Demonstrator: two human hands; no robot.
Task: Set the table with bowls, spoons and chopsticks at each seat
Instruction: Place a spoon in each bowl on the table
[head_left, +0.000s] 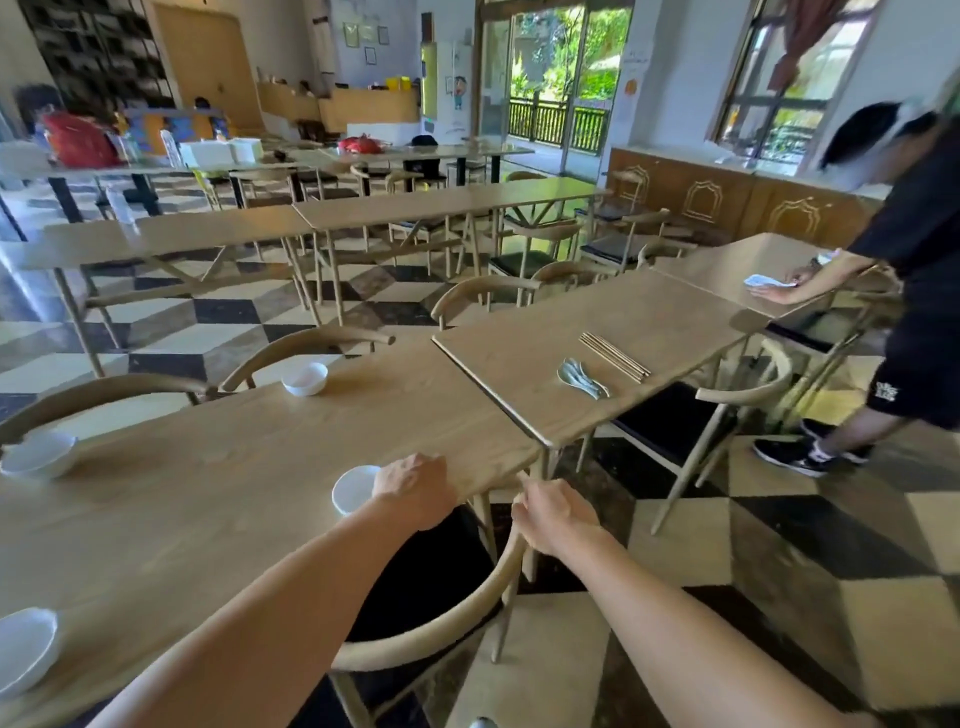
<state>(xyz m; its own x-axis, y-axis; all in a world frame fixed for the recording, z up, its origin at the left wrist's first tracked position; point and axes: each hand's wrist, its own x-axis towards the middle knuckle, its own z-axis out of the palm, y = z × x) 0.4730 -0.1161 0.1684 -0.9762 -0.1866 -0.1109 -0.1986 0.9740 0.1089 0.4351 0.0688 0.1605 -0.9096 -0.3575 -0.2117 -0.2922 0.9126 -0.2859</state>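
1. A white bowl (23, 649) sits at the near left edge of the long table (208, 493), partly cut off by the picture's border.
2. A second bowl (39, 454) stands on the table's far left side, in front of a curved chair back.
3. A third bowl (305, 378) stands at the far edge, further right, also before a chair back.
4. A fourth bowl (353, 488) rests at the near edge, close to the table's right end. The left hand (413, 491) lies over its right rim with fingers bent, grasping it.
5. The right hand (553, 514) has its fingers wrapped round the top rail of the chair (431, 639) at this corner, just beside the table edge.
6. On the next table (519, 364), butted against the first, lies a pile of pale spoons (582, 382). A bundle of chopsticks (615, 356) lies just beside them, to the right.
7. At the far right, another person (914, 249) in dark clothes presses a white cloth (769, 281) onto a further table.
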